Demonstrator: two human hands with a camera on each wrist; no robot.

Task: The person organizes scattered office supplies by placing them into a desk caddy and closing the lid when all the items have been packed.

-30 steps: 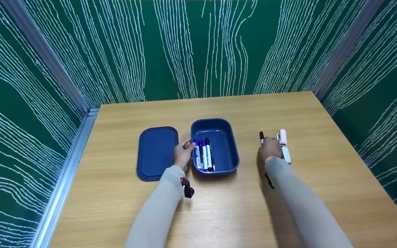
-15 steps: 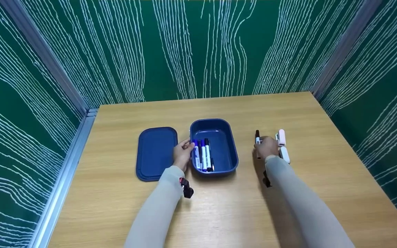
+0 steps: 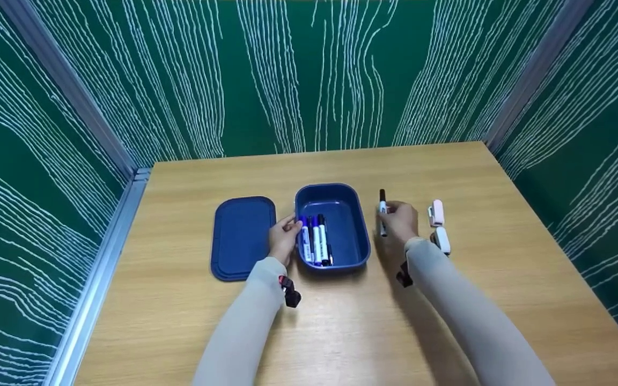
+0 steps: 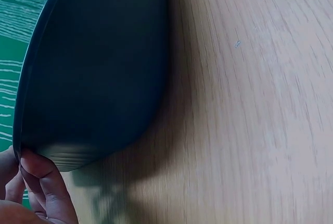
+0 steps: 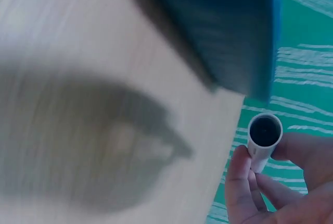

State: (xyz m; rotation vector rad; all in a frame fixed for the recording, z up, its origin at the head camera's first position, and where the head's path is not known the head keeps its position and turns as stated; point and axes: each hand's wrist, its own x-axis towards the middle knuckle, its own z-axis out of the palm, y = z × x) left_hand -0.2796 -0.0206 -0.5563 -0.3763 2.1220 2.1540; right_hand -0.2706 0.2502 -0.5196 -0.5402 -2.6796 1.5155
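A dark blue open box (image 3: 347,236) stands mid-table, with several blue and black capped markers (image 3: 317,241) lying side by side along its left part. My left hand (image 3: 284,238) pinches the box's left rim between thumb and fingers; the left wrist view shows the fingertips on both sides of the rim (image 4: 32,52). To the right of the box, my right hand (image 3: 401,221) pinches a white marker (image 3: 383,212) with a black cap pointing away from me. In the right wrist view the marker's round end (image 5: 265,130) faces the camera, and its shadow falls on the table.
A matching blue lid (image 3: 243,238) lies flat left of the box. Right of my right hand lie a pinkish-white small object (image 3: 436,213) and a white one (image 3: 441,239), partly behind the sleeve. Green walls (image 3: 180,80) with white lines border the wooden table (image 3: 330,332).
My right hand has lifted the black-capped marker from beside the small white objects and carried it left toward the box. My left hand has stayed at the rim.
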